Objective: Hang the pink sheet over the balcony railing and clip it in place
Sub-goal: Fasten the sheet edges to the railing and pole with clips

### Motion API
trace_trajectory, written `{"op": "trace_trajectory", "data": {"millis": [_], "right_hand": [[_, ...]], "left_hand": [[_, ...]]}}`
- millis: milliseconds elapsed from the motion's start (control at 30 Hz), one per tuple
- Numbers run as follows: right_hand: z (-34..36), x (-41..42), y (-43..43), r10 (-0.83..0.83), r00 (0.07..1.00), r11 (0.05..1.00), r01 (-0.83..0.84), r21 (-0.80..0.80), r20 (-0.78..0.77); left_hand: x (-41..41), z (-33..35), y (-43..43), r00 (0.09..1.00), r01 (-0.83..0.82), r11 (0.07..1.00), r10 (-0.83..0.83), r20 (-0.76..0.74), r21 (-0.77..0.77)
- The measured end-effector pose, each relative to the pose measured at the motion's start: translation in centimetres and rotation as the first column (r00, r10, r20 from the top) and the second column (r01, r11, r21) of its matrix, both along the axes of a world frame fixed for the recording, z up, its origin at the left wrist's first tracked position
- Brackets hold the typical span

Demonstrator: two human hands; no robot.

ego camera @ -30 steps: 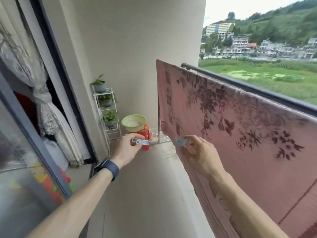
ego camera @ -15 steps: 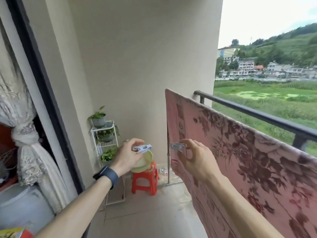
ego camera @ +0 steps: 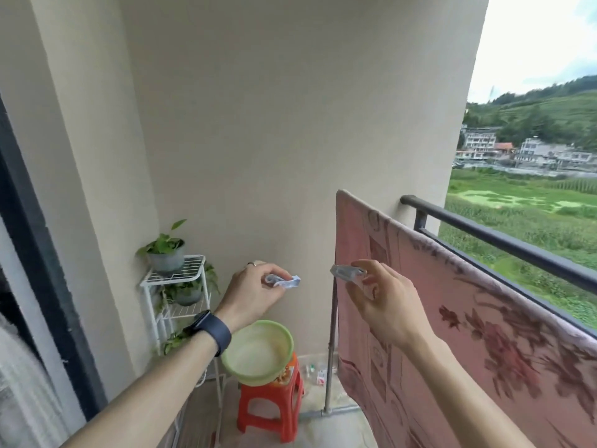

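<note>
Two hands: the left [ego camera: 250,297] and the right [ego camera: 384,305]. Two clips, one [ego camera: 283,281] in the left and one [ego camera: 347,272] in the right. One pink sheet [ego camera: 452,318]. One railing [ego camera: 517,245]. One green basin [ego camera: 258,352]. One red stool [ego camera: 271,405]. One white rack [ego camera: 176,279]. At least three potted plants, the top one [ego camera: 166,250] clearest. One dark wristband [ego camera: 210,329].

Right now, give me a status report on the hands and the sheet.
Left hand and right hand each pinch a pale plastic clip. Pink floral sheet draped over a rail, unclipped. Nothing in the way.
</note>
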State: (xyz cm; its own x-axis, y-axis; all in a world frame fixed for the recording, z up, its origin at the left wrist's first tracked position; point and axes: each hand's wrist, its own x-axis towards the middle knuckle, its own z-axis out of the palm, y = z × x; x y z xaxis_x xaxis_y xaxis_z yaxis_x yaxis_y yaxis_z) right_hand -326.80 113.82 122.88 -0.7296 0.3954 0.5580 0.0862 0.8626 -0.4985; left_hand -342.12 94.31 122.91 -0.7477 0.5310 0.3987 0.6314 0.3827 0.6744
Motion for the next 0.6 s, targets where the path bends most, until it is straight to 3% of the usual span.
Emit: {"op": "trace_trajectory", "data": {"millis": [133, 400, 600], "right_hand": [[-1.2, -9.3, 3.3, -0.025, 0.999, 0.999, 0.023, -0.047, -0.048], [-2.0, -22.6, 11.0, -0.121, 0.990, 0.991, 0.116, -0.064, -0.069], [-3.3, -32.0, 16.7, -0.159, 0.984, 0.987, 0.156, -0.044, -0.076]], "left_hand": [[-10.7, -0.8, 4.1, 1.000, 0.022, 1.000, -0.022, -0.003, -0.006], [-28.2, -2.5, 15.6, 0.976, 0.117, 0.990, -0.130, 0.174, 0.085], [-38.4, -6.2, 24.9, 0.868, 0.168, 0.960, -0.251, 0.429, 0.224]]}}
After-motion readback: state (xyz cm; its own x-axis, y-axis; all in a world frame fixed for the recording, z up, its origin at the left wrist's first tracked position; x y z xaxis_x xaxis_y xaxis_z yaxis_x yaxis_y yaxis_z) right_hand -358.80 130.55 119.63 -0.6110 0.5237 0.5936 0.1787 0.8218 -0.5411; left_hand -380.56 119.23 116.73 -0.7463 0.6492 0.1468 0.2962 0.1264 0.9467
